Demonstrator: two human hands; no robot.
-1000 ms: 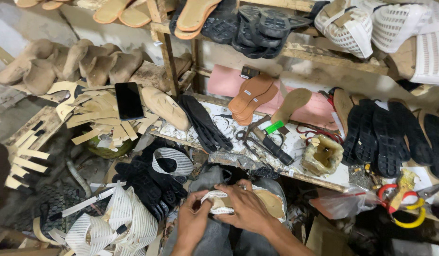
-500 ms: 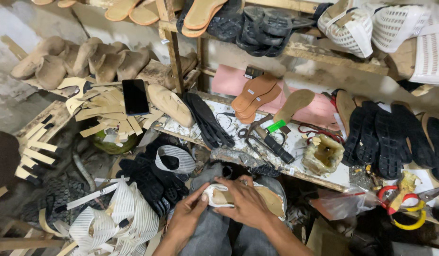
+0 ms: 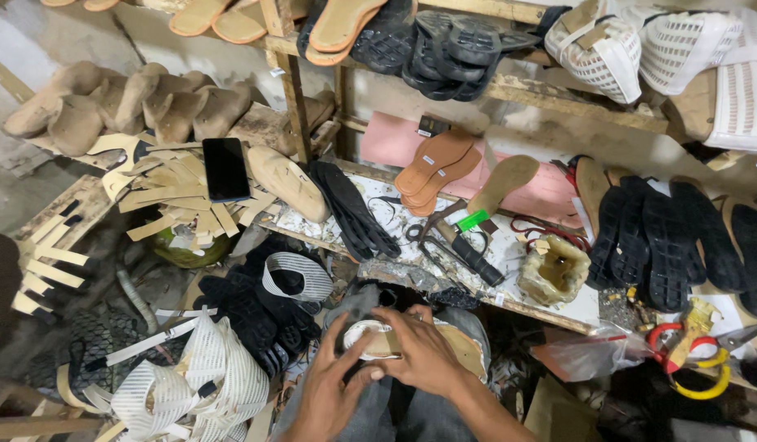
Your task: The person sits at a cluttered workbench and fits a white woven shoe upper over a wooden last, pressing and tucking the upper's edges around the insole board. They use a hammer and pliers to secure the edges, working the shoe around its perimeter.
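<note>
head view: both hands work at 6 o'clock, over the lap. left hand [image 3: 333,389] cups a white-edged sandal sole [image 3: 377,340] from below, fingers curled shut on its rounded end. right hand [image 3: 419,352] lies flat across the sole's top, fingers close together and pressing down (most of the sole is covered). on the counter [image 3: 509,270] at 1 o'clock: a black-handled tool [image 3: 468,254] and a crusted glue pot [image 3: 553,270]. a black phone [image 3: 226,169] rests on tan strips at 10 o'clock. black soles [image 3: 677,237] lie at 3 o'clock.
</note>
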